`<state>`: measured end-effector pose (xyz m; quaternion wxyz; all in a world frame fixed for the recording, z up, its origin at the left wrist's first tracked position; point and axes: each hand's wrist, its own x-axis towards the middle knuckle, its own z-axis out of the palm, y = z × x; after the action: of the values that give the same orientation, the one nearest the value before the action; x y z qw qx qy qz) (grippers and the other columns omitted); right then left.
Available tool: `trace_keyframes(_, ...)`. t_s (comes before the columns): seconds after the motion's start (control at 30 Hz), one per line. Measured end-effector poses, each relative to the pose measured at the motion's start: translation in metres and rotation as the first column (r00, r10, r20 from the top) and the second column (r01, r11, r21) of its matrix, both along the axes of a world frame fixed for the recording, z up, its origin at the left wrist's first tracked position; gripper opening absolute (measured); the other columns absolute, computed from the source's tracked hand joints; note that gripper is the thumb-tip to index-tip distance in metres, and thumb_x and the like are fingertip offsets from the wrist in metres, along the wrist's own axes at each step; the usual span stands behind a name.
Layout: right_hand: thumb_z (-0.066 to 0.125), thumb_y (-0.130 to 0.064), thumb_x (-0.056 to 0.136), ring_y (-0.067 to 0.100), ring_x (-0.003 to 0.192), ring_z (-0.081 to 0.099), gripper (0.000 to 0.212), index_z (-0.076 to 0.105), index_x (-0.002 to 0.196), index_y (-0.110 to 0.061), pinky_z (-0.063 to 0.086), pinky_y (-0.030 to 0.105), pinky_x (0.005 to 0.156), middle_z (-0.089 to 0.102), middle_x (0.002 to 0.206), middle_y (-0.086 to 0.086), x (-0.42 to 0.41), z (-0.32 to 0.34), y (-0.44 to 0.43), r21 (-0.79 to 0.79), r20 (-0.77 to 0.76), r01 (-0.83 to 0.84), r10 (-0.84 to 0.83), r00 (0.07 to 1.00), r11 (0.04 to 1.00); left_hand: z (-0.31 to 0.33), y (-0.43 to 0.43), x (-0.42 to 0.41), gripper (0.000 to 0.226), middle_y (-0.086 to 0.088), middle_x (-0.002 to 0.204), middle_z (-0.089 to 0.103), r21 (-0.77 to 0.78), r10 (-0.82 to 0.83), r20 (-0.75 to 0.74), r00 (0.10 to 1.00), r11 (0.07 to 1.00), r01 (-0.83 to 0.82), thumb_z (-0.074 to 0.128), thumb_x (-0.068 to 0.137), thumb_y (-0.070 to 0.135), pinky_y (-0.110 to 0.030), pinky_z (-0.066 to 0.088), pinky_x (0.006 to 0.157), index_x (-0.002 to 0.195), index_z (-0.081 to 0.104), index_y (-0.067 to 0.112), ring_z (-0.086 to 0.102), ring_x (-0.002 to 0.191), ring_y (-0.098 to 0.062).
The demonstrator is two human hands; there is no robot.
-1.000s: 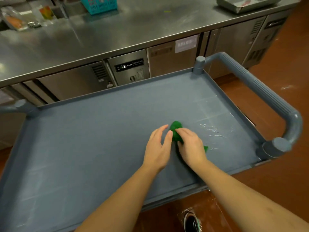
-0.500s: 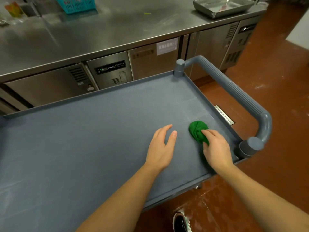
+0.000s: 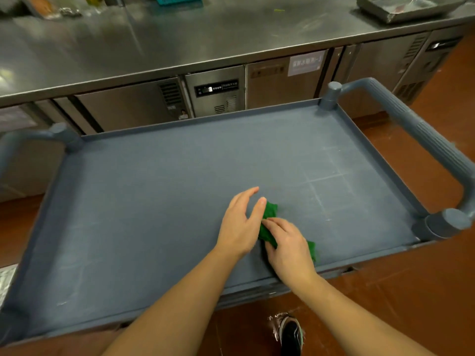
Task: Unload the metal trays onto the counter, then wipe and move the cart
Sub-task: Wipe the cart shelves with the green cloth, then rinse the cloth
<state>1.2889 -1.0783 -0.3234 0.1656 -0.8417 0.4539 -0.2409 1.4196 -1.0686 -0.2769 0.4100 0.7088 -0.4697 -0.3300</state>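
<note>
the cart [image 3: 154, 201] stands on a red floor [image 3: 385, 291] beside a steel counter [image 3: 180, 42] holding a tray [image 3: 406, 6]. on its scuffed deck the right hand [image 3: 288, 245] presses a cloth [image 3: 270, 213], fingers flat; the left hand [image 3: 240, 224] lies relaxed alongside.

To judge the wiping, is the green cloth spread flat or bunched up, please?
Bunched up: the green cloth shows as a crumpled wad under the right hand.
</note>
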Motion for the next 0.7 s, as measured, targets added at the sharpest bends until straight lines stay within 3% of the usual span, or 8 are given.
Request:
trace_keyframes(0.2,0.079,0.002,0.059,0.029,0.082,0.066,0.049,0.069,0.106,-0.01,0.055,0.034,0.068,0.069,0.101,0.006,0.075,0.006,0.044,0.053,0.069,-0.187,0.183,0.981,0.981,0.005,0.059,0.054,0.038,0.016,0.134,0.045,0.016,0.095,0.034,0.995,0.995,-0.095,0.046,0.099,0.036,-0.013,0.026,0.1,0.136,0.049,0.026,0.036,0.121,0.008)
trace_keyframes(0.33,0.072,0.002,0.073,0.026,0.105,0.064,0.042,0.068,0.114,-0.007,0.049,0.031,0.093,0.068,0.113,0.007,0.099,0.008,0.05,0.154,0.197,-0.212,0.18,0.964,0.965,-0.001,0.095,0.086,0.036,0.016,0.129,0.048,-0.011,0.183,0.121,0.976,0.983,-0.183,0.047,0.099,0.033,-0.016,0.029,0.102,0.133,0.052,0.025,0.04,0.12,0.004)
trace_keyframes(0.4,0.072,0.003,0.075,0.024,0.106,0.063,0.04,0.068,0.113,-0.006,0.045,0.027,0.097,0.068,0.114,0.007,0.098,0.013,0.045,0.173,0.241,-0.156,0.112,0.964,0.972,-0.007,0.109,0.094,0.036,0.01,0.127,0.053,-0.01,0.179,0.227,0.957,0.983,-0.181,0.051,0.097,0.033,-0.02,0.033,0.103,0.132,0.052,0.024,0.045,0.12,-0.003)
trace_keyframes(0.47,0.073,0.005,0.073,0.023,0.102,0.064,0.039,0.069,0.111,-0.005,0.038,0.013,0.095,0.069,0.11,0.008,0.093,0.022,0.038,0.183,0.258,-0.111,0.061,0.964,0.977,-0.011,0.118,0.096,0.035,0.008,0.109,0.053,0.005,0.145,0.355,0.924,0.988,-0.157,0.059,0.091,0.041,-0.028,0.041,0.095,0.121,0.054,0.024,0.05,0.107,-0.011)
trace_keyframes(0.57,0.073,0.004,0.075,0.017,0.1,0.061,0.037,0.069,0.111,-0.005,0.026,-0.005,0.088,0.068,0.109,0.007,0.083,0.029,0.026,0.193,0.269,-0.058,0.004,0.963,0.979,-0.009,0.122,0.09,0.057,0.011,0.096,0.046,0.116,-0.075,0.499,0.863,0.993,0.019,0.058,0.068,0.072,-0.032,0.04,0.084,0.099,0.045,0.026,0.045,0.093,-0.015)
trace_keyframes(0.7,0.071,0.001,0.079,0.007,0.1,0.055,0.037,0.067,0.115,-0.007,0.029,0.0,0.088,0.066,0.112,0.003,0.074,0.029,0.015,0.209,0.265,-0.063,0.005,0.964,0.976,-0.004,0.118,0.078,0.075,0.008,0.098,0.042,0.335,-0.474,0.628,0.618,0.881,0.335,0.069,0.055,0.077,-0.03,0.031,0.079,0.104,0.046,0.024,0.033,0.088,-0.013)
